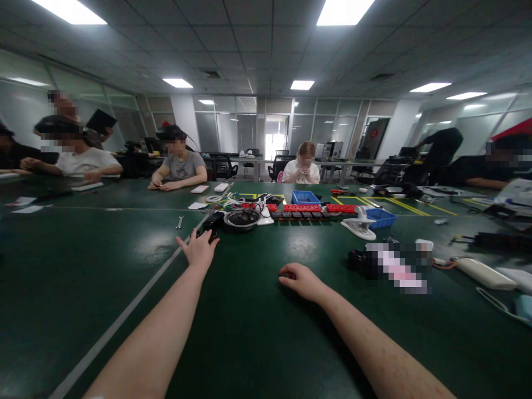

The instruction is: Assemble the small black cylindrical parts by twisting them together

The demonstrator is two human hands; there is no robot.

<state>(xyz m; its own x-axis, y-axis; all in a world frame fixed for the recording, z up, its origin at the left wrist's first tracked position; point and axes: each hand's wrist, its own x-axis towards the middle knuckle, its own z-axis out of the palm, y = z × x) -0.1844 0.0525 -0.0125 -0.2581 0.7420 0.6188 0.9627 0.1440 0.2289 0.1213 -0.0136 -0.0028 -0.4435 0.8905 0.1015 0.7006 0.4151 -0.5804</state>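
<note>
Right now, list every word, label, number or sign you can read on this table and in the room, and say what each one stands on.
No text can be read.
Red emblem on the dark board by the far wall: too small to read.
White cards on the green table: no print can be made out.
Red blocks beyond the metal bowl: markings too small.
Item right of the right hand: blurred out.
Black device at the left hand: no legible label.

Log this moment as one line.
left hand: reaching, touching black device | right hand: resting on green table, covering small red object
</note>
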